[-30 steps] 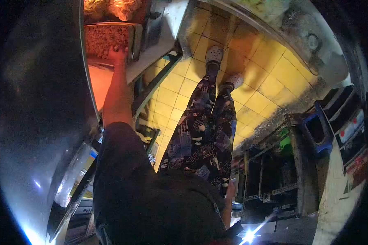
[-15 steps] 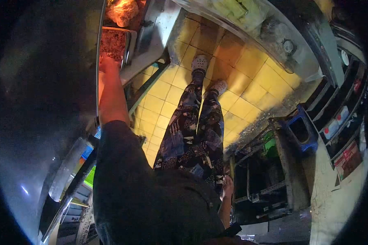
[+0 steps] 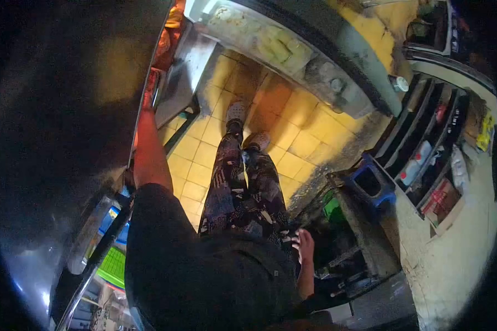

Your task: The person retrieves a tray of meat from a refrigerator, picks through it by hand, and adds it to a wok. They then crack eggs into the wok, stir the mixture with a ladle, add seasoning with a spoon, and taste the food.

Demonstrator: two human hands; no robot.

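My left arm stretches forward into a red-lit warmer on the left. There my left hand (image 3: 147,102) is at a metal tray (image 3: 156,90), mostly cut off by the dark panel's edge. Its fingers are hidden, so what it holds, if anything, does not show. An orange-lit bundle (image 3: 163,44) lies farther back, beyond the tray. My right hand (image 3: 304,245) hangs beside my right thigh, with its fingers loosely apart and nothing in them.
A dark panel (image 3: 77,110) fills the left side. Ahead runs a counter (image 3: 243,38) with pale green items (image 3: 279,45) on it. A blue stool (image 3: 389,199) and a rack (image 3: 395,157) of goods stand to the right. Yellow tiles (image 3: 196,148) cover the floor.
The view has swung, so the tray is now mostly hidden behind the panel edge and more of the counter shows. My right hand has come up from beside my thigh, its fingers more visible.
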